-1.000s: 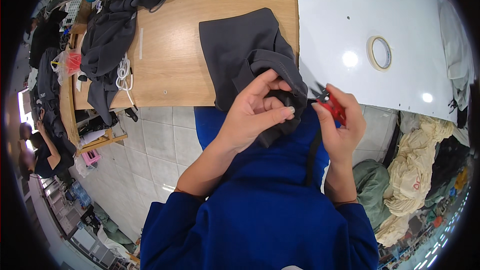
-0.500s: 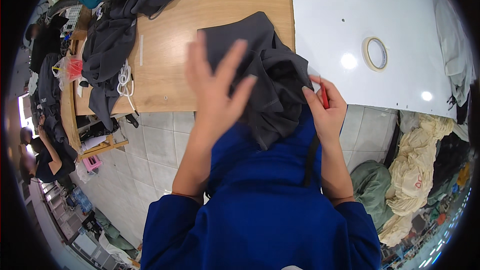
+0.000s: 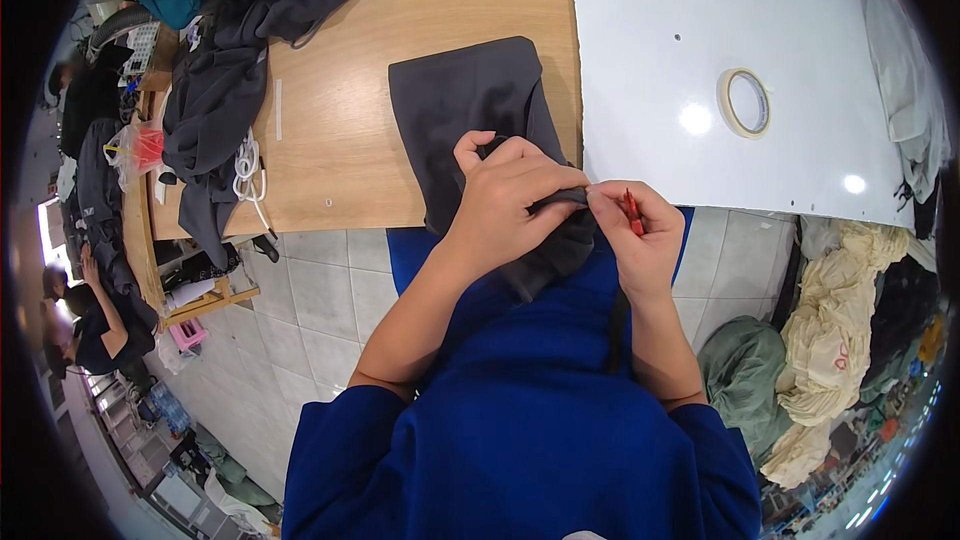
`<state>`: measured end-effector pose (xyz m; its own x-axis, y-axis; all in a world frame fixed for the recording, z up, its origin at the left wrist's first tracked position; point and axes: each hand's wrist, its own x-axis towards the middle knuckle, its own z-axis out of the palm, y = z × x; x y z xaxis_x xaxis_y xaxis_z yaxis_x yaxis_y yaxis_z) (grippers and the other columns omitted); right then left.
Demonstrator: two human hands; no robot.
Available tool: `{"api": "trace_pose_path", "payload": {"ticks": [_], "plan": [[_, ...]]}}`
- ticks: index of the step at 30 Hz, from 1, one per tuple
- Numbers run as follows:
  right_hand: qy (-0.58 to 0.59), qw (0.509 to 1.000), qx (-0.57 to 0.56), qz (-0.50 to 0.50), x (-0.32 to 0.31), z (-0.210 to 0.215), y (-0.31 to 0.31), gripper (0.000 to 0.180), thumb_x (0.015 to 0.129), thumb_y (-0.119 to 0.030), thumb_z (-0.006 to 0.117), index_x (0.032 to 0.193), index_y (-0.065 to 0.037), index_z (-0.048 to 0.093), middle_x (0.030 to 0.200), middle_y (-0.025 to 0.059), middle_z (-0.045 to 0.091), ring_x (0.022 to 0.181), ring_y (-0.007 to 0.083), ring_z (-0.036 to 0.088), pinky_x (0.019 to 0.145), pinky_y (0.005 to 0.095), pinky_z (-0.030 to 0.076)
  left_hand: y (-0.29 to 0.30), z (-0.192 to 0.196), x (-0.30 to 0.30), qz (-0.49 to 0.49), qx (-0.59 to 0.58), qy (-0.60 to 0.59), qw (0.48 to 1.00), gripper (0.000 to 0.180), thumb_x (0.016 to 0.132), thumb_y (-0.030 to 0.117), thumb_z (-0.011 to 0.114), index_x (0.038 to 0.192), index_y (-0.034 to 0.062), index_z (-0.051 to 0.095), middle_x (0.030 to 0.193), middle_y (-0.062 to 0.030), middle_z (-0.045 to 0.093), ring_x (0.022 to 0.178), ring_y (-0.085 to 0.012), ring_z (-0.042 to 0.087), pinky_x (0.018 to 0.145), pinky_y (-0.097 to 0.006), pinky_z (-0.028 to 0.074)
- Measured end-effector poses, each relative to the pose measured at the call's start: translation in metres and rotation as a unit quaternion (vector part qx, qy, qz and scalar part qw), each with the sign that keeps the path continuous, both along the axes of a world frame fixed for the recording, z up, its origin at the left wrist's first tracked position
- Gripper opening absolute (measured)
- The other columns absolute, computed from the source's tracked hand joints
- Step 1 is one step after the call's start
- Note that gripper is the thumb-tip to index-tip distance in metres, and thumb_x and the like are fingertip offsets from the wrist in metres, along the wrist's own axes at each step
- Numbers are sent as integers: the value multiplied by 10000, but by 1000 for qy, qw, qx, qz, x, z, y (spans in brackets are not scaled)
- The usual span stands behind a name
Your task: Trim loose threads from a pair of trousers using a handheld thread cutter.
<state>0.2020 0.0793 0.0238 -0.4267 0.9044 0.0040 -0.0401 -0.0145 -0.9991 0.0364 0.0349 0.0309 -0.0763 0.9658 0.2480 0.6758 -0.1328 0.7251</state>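
Blue short-sleeved top, bare forearms, two bare hands.

Plain royal-blue fabric across chest and shoulders, without visible print, logo or buttons; sleeves ending above the elbows in a folded hem, loose around the upper arms. More of the same blue cloth lower down over the lap. Forearms uncovered, rising from the lower edge of the view. Left grip (image 3: pixel 515 205) and right grip (image 3: pixel 640 240) both ungloved, with no rings, watch or wristband in sight; nails short and unpainted as far as can be told.

No packages, labels, signs, screens.
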Motion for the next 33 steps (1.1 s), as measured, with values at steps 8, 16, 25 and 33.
{"api": "trace_pose_path", "payload": {"ticks": [8, 16, 25, 33], "plan": [[122, 971, -205, -7, 20, -4, 10, 206, 875, -64, 614, 1067, 8, 595, 850, -1, 596, 737, 32, 503, 679, 160, 394, -6, -4, -3, 62, 23, -33, 997, 182, 642, 61, 689, 802, 148, 698, 758, 50, 655, 774, -128, 548, 861, -317, 266], [-158, 968, 193, 30, 23, 13, 0, 385, 660, -3, 769, 1033, -14, 671, 778, 53, 612, 680, 113, 551, 620, 214, 437, -7, -6, -4, 78, 4, -63, 995, 208, 627, 44, 683, 807, 147, 695, 764, 47, 658, 767, -126, 544, 850, -313, 256], [-139, 961, 240, -2, 14, 8, 0, 441, 611, -11, 791, 1039, -56, 696, 735, 48, 596, 630, 150, 527, 573, 241, 415, -9, -6, 0, 70, -5, -92, 993, 199, 639, 58, 684, 815, 150, 693, 779, 54, 665, 789, -128, 552, 868, -344, 235], [-129, 960, 247, 0, 13, 8, -1, 425, 615, -20, 786, 1030, -56, 701, 725, 46, 601, 631, 152, 524, 571, 245, 416, -9, -5, 2, 69, -6, -101, 993, 192, 640, 64, 682, 811, 153, 693, 780, 56, 664, 793, -125, 552, 871, -342, 234]]}}
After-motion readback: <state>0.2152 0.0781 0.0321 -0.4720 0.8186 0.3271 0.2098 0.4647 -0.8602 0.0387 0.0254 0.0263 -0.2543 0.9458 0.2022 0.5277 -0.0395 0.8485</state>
